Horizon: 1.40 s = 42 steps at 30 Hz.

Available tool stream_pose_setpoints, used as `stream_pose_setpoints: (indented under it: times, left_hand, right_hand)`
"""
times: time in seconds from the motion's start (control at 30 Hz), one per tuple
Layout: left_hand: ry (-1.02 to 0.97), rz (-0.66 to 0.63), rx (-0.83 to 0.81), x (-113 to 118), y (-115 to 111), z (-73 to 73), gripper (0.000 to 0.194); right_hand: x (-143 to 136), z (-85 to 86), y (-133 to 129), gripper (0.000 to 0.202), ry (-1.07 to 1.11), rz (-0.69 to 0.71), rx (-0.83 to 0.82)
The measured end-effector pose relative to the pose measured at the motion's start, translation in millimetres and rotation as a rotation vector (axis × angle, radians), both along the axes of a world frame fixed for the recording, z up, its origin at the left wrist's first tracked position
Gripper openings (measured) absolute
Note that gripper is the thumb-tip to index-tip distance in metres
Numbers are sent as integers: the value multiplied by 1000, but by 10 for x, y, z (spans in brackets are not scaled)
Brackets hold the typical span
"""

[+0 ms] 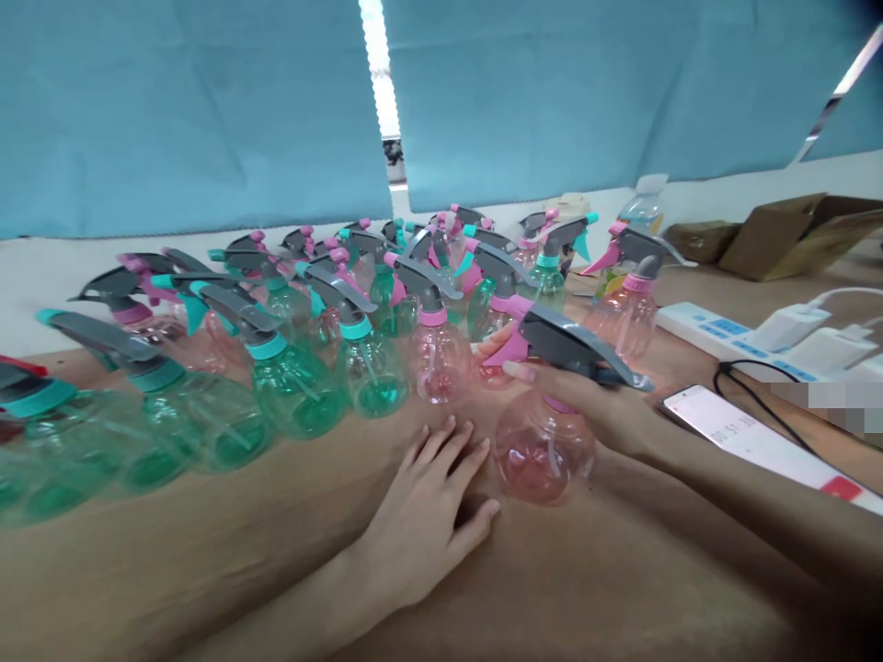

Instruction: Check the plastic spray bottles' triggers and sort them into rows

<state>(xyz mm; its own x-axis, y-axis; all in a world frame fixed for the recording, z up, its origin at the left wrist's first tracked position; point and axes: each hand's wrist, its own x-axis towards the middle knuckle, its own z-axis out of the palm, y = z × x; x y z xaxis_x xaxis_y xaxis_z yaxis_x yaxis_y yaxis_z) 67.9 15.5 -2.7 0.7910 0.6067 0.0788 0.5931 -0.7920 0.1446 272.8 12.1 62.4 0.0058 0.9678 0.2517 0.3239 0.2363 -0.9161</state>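
Observation:
A pink spray bottle [542,455] with a grey and pink trigger head stands upright on the brown table [290,561]. My right hand [586,391] is wrapped round its neck, just under the spray head. My left hand [434,506] lies flat on the table, fingers spread, left of that bottle and holding nothing. Beyond my left fingertips stand a small pink bottle [438,359] and a green bottle [373,372] with a teal collar. More green bottles, among them one with a teal collar [296,386], line the left side.
Several more pink and green spray bottles crowd the back. At the right are a white power strip [717,333] with chargers, a black cable [759,414], a lit phone [759,446] and an open cardboard box [779,239]. A blue curtain [207,110] hangs behind.

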Motion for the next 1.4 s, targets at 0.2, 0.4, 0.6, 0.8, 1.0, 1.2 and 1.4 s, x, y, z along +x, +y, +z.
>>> stream_pose_setpoints:
  times: [0.2,0.4,0.6,0.8,1.0,1.2,1.4]
  left_hand:
    - [-1,-1,1,-1,-2,-2,49]
    - [-1,6,8,-1,-2,3,48]
    - [1,3,-4,-1,-2,4,49]
    - [-6,8,-27,9,-5,21,49]
    - [11,13,-28,13,-5,20,50]
    - [-4,9,-25,15,-7,21,50]
    - [-18,7,-28,2,-21,25,49]
  right_hand:
    - [198,-149,-103,25,-66,-113,-9]
    - [224,-267,0,32,-159,-121,-62]
    - [195,-73,-161,31,-274,-191,-110]
    - [184,-50,-136,20,-287,-137,-104]
    - [231,-162,-23,12,-315,-152,-97]
    - [214,-155,-15,8,-245,-109,-87]
    - [191,-114,-27,6,-273,-151,-71]
